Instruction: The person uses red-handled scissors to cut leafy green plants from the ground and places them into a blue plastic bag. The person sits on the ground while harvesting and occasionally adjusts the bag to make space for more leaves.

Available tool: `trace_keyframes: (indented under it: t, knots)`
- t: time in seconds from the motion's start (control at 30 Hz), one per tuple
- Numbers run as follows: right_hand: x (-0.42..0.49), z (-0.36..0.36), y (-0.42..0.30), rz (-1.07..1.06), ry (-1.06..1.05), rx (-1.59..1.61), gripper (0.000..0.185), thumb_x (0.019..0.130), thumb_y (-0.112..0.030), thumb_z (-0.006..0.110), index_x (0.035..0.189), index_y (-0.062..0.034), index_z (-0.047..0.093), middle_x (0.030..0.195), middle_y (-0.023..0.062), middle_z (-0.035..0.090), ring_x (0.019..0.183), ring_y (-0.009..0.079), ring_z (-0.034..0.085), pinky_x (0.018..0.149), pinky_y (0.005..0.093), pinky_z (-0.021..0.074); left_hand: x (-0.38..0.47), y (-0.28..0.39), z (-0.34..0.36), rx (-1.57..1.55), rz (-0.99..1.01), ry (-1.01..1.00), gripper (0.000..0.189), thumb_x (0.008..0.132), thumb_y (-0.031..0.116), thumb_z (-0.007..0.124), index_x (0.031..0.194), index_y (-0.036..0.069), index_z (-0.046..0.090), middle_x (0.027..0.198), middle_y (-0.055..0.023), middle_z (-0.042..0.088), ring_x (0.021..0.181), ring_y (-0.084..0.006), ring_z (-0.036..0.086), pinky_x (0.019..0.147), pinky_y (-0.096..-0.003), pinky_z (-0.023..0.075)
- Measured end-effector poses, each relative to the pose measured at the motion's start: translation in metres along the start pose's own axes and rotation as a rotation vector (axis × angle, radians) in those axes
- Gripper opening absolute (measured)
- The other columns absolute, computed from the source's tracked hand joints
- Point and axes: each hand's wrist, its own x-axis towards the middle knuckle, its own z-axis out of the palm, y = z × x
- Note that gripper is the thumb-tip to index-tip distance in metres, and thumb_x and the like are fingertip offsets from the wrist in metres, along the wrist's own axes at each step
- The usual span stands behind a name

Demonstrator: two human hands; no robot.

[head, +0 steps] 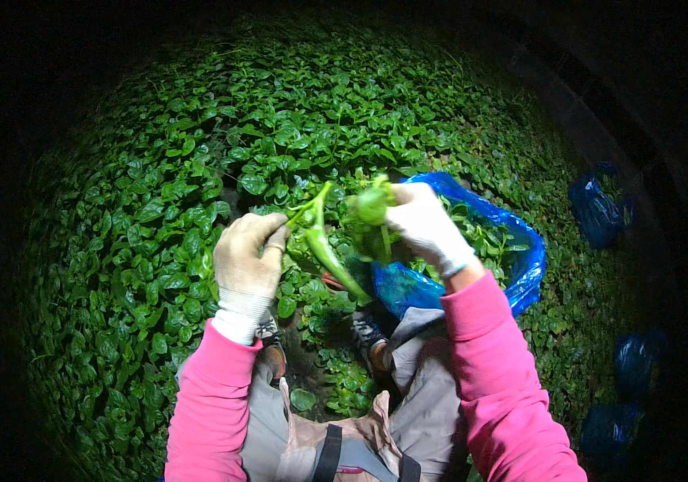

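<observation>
My left hand (252, 250), in a pale work glove with a white knit cuff, pinches a green leafy shoot (323, 241) between thumb and fingertips. The shoot's long leaf hangs down to the right and is blurred. My right hand (425, 220), gloved too, grips a small bunch of green leaves (371, 211), also blurred. Just beyond and beneath this hand an open blue plastic bag (528, 253) stands among the plants, with cut leafy greens (495, 235) inside. Between the hands, low down, shows a small red object (333, 282), mostly covered by leaves; its kind I cannot tell.
Dense, low leafy plants (296, 132) cover the ground ahead and to both sides. My shoes (371, 340) stand among them. More blue plastic bags lie on the right, one farther off (600, 208) and others nearer (612, 431). Darkness surrounds the lit patch.
</observation>
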Motion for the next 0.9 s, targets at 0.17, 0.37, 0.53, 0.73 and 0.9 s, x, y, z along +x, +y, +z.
trace_keyframes:
  t: [0.17, 0.37, 0.53, 0.73, 0.9]
  knots:
    - [0.002, 0.030, -0.008, 0.161, -0.190, 0.466, 0.023, 0.086, -0.024, 0.074, 0.094, -0.0027, 0.072, 0.083, -0.0007, 0.068, 0.074, 0.0070, 0.059, 0.069, 0.0264, 0.0492, -0.001, 0.010, 0.009, 0.260, 0.254, 0.070, 0.019, 0.077, 0.009, 0.071, 0.095, 0.008, 0.068, 0.082, -0.0079, 0.063, 0.080, -0.0282, 0.060, 0.077, -0.0374, 0.0456]
    - [0.003, 0.023, -0.004, 0.038, -0.270, 0.124, 0.016, 0.081, -0.015, 0.076, 0.090, -0.0019, 0.073, 0.082, 0.0005, 0.069, 0.071, 0.0063, 0.059, 0.066, 0.0253, 0.0494, -0.002, 0.012, 0.006, 0.309, 0.348, 0.031, 0.022, 0.073, 0.008, 0.072, 0.095, 0.010, 0.068, 0.078, -0.0056, 0.059, 0.077, -0.0273, 0.058, 0.075, -0.0386, 0.0445]
    - [0.002, 0.005, 0.009, 0.059, -0.079, -0.102, 0.018, 0.075, -0.013, 0.068, 0.080, 0.0034, 0.070, 0.064, 0.0045, 0.065, 0.057, 0.0077, 0.052, 0.055, 0.0294, 0.0458, 0.000, 0.021, 0.017, 0.238, 0.344, 0.024, 0.018, 0.074, 0.006, 0.072, 0.091, 0.010, 0.068, 0.076, -0.0058, 0.060, 0.074, -0.0255, 0.059, 0.072, -0.0361, 0.0461]
    - [-0.012, -0.044, -0.003, 0.054, 0.260, -0.122, 0.022, 0.083, -0.017, 0.071, 0.097, -0.0004, 0.071, 0.081, 0.0030, 0.070, 0.068, 0.0107, 0.063, 0.063, 0.0281, 0.0517, 0.011, -0.014, -0.006, -0.368, -0.462, -0.052, 0.027, 0.087, 0.001, 0.065, 0.113, -0.003, 0.066, 0.099, -0.0092, 0.071, 0.089, -0.0134, 0.065, 0.080, -0.0255, 0.0504]
    - [0.008, 0.005, 0.005, -0.013, -0.120, -0.012, 0.023, 0.082, -0.021, 0.075, 0.095, -0.0023, 0.072, 0.085, 0.0006, 0.070, 0.075, 0.0079, 0.060, 0.071, 0.0248, 0.0487, 0.003, -0.008, 0.007, -0.919, -0.645, -0.173, 0.045, 0.083, -0.002, 0.068, 0.126, -0.008, 0.053, 0.102, -0.0143, 0.068, 0.089, -0.0142, 0.065, 0.081, -0.0247, 0.0524]
